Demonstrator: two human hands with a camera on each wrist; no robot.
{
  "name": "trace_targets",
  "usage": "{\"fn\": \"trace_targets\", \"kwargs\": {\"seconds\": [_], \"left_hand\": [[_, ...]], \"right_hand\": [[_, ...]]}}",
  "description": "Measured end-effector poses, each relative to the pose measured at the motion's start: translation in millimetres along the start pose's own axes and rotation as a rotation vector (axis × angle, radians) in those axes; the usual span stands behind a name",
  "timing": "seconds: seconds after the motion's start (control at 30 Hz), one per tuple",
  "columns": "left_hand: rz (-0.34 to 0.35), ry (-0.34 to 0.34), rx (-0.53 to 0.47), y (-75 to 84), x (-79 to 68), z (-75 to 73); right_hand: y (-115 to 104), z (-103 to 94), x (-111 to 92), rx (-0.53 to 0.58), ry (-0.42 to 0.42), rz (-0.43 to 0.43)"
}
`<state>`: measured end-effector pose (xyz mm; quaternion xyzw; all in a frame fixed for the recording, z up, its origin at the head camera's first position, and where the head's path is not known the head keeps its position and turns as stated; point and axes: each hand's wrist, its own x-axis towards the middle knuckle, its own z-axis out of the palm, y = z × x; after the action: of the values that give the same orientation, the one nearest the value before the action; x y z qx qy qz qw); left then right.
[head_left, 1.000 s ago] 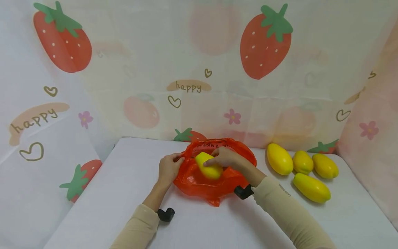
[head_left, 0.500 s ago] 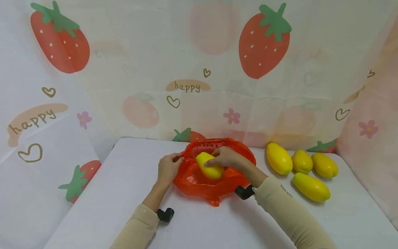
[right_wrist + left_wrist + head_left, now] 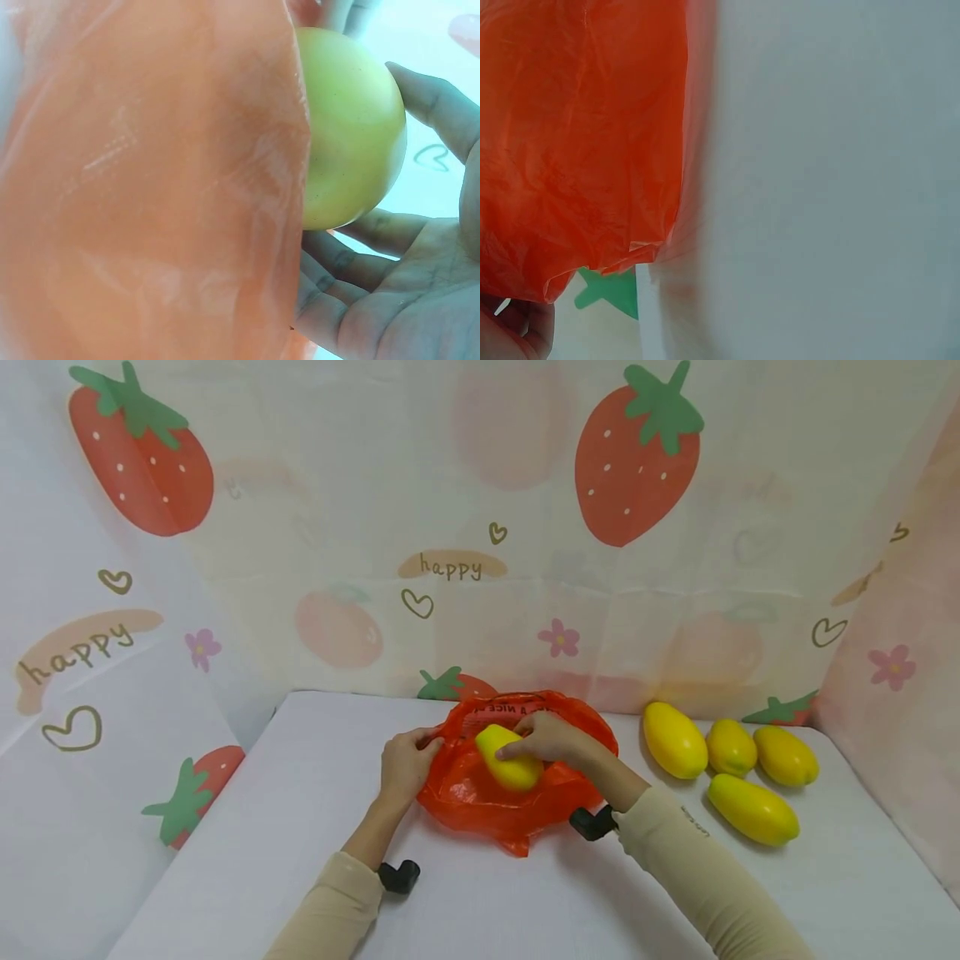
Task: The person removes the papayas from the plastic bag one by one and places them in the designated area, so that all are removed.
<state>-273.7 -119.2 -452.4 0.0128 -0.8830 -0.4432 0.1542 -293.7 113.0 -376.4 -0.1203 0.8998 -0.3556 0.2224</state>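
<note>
A red plastic bag (image 3: 480,818) with dark lettering inside its far side stands on the white table, its mouth open upward. On the bag's left rim, my left hand (image 3: 405,767) pinches the plastic between thumb and fingers. My right hand (image 3: 551,739) holds a smooth yellow mango (image 3: 506,768) over the mouth of the bag, thumb on one side and fingers on the other. In the right wrist view the bag's wall (image 3: 150,187) hides part of the mango (image 3: 349,135). The left wrist view shows the bag's side (image 3: 585,135), with fingers (image 3: 540,326) at its rim.
Several more yellow fruits lie to the right of the bag, among them a large one (image 3: 675,741) at the back and a long one (image 3: 753,810) in front. A strawberry-print curtain (image 3: 480,635) rises right behind the table's back edge.
The mango and my right hand have drifted very slightly to the right. The left hand stays at the bag's rim, and the bag holds its shape.
</note>
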Motion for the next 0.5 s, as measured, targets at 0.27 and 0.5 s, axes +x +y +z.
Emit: {"fn": "trace_targets", "kwargs": {"seconds": [0.27, 0.5], "left_hand": [[0.002, -0.004, -0.001, 4.2, 1.6, -1.2], [0.016, -0.003, 0.007, 1.6, -3.8, -0.4]], "right_hand": [[2.6, -4.4, -0.8, -0.002, 0.006, -0.018], [8.7, -0.1, -2.1, 0.035, 0.006, 0.014]]}}
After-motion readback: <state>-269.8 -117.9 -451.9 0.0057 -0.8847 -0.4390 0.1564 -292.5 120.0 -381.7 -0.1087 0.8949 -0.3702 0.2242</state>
